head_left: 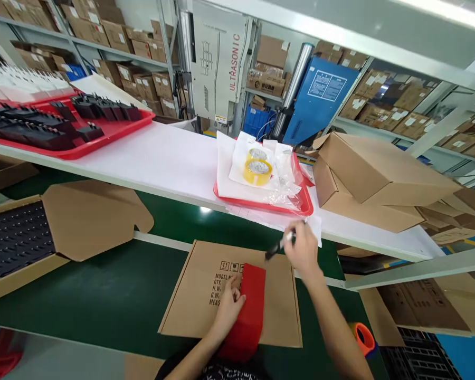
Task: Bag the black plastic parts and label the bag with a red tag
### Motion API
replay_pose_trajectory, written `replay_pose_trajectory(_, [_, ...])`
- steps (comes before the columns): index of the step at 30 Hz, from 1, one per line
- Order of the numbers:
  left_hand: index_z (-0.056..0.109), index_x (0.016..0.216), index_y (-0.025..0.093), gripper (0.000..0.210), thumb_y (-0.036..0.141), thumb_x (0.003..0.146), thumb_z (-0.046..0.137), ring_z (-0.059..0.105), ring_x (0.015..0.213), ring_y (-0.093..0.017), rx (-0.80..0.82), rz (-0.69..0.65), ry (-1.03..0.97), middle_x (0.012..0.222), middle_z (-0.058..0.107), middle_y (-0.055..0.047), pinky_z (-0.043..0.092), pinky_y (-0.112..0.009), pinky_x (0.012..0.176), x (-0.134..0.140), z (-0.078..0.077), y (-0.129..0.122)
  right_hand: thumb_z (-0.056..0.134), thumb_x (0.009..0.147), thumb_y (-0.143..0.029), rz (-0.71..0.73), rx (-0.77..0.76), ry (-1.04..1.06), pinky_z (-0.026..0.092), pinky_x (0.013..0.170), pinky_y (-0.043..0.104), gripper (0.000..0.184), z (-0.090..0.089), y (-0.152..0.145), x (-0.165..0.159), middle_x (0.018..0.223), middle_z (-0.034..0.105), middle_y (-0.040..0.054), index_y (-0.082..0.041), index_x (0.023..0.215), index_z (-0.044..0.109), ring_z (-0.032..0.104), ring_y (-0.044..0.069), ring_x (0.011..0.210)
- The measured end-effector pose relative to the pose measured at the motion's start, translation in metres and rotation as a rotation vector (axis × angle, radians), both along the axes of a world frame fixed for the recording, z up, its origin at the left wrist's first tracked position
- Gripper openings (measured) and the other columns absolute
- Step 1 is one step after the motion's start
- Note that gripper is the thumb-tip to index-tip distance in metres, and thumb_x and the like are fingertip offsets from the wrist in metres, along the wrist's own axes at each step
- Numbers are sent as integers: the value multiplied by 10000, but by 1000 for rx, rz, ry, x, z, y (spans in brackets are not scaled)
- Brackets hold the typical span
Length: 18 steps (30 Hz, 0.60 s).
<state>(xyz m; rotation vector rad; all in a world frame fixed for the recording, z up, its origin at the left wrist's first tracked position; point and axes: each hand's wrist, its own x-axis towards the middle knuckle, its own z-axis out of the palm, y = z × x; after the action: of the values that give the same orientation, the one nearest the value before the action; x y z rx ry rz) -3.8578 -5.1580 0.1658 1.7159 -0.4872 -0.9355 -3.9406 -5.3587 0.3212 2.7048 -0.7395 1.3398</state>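
Observation:
My right hand is closed around a black marker, its dark tip pointing left above a flat brown carton. Printed handling symbols and lines of text show on the carton's top. Across it lies a red strip, running down toward my body; what it is made of I cannot make out. My left hand rests on the carton beside the printing, fingers loosely bent and apart. Its thumb touches the left edge of the red strip, and the hand covers part of the text.
A raised white shelf runs behind the green worktop. On it stand a red tray with yellow tape rolls, empty-looking cartons and a tray of black parts. An open box of black parts is at left; an orange roll at right.

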Motion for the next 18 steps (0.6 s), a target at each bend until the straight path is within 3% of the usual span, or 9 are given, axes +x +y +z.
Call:
replay_pose_trajectory(2, [513, 1303, 47, 649, 259, 706, 648, 597, 628, -147, -83, 84, 358, 593, 508, 67, 508, -278, 730, 7, 9, -2, 470, 785, -102, -188, 102, 179, 322, 557, 286, 200, 36, -39, 24, 784, 598, 57, -197, 945, 544, 563, 205, 709])
replay_pose_trajectory(4, [636, 1119, 97, 519, 293, 643, 709, 644, 711, -163, -183, 65, 585, 683, 628, 2, 511, -286, 773, 15, 28, -1, 476, 815, -103, -311, 230, 371, 309, 565, 302, 310, 59, -72, 44, 821, 644, 103, -148, 1105, 576, 588, 233, 722])
replay_pose_trajectory(7, [690, 955, 131, 389, 355, 641, 746, 679, 822, -204, -280, 11, 613, 889, 724, -85, 520, -319, 831, 24, 66, 5, 497, 852, -108, -396, 323, 452, 353, 595, 327, 458, 73, -86, 53, 881, 690, 163, -97, 1310, 523, 627, 278, 769])
replay_pose_trajectory(8, [694, 966, 134, 399, 385, 660, 743, 681, 842, -212, -293, 10, 563, 931, 729, -96, 521, -328, 841, 25, 80, 7, 504, 863, -123, -383, 311, 393, 374, 605, 334, 453, 74, -77, 50, 873, 694, 158, -102, 1314, 531, 634, 284, 780])
replay_pose_trajectory(10, [696, 1014, 132, 442, 452, 709, 714, 673, 880, -224, -295, 13, 401, 982, 726, -106, 515, -334, 850, 26, 104, 10, 500, 895, -171, -224, 259, 197, 424, 620, 339, 315, 71, -40, 35, 829, 691, 114, -146, 1187, 617, 640, 263, 765])
replay_pose_trajectory(12, [701, 1040, 123, 467, 503, 772, 653, 655, 881, -222, -293, 13, 231, 971, 717, -104, 508, -329, 838, 23, 123, 11, 478, 940, -219, 112, 219, 33, 482, 649, 328, 180, 65, 10, 15, 820, 687, 63, -205, 943, 657, 640, 210, 746])
replay_pose_trajectory(14, [706, 1060, 121, 462, 505, 827, 597, 629, 836, -205, -308, 2, 117, 910, 701, -87, 508, -323, 814, 18, 136, 11, 516, 950, -217, 344, 207, 39, 529, 716, 333, 135, 55, 59, -3, 863, 692, 51, -225, 944, 651, 646, 193, 801])
replay_pose_trajectory(18, [686, 1155, 140, 412, 392, 855, 559, 584, 793, -178, -347, -90, -9, 832, 662, -53, 513, -313, 811, 2, 148, 12, 598, 920, -211, 361, 282, -17, 573, 747, 349, 119, 31, 107, -23, 927, 699, 60, -232, 1025, 649, 662, 200, 855])
